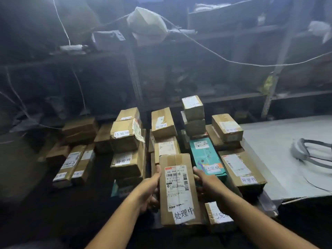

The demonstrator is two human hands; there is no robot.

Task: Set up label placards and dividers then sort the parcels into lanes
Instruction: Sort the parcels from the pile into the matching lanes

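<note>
Held parcel: a long brown cardboard parcel (179, 189) sits near centre, lengthwise away from the person, its far end over the middle row of boxes.
Its labels: a printed shipping label (177, 184) covers the top; a white handwritten placard (184, 213) reading 处理中 is stuck at the near end.
Left hand: the left hand (150, 187) grasps the parcel's left long edge, thumb on top, fingers curled underneath.
Right hand: the right hand (204, 182) grasps the right long edge the same way, thumb lying on top.
Just right: a teal parcel (206, 157) marked 已完成 lies beside the right hand; nearer, a small brown box (218, 215) carries the same words.
Middle row, farther: a flat box (167, 147) and beyond it a taller box (163, 123).
Left row: two stacked boxes (125, 159) marked 待处理.
Far left: two narrow flat parcels (73, 162) side by side.
Right row: a wide box (240, 168) marked 异常件, with another box (227, 127) beyond it.
Far right: a grey sheet (278, 159) with a grey banded object (305, 151) on it.
Behind: dim metal shelving (233, 97), a white bag (147, 26), and a sagging white cable (215, 53).
</note>
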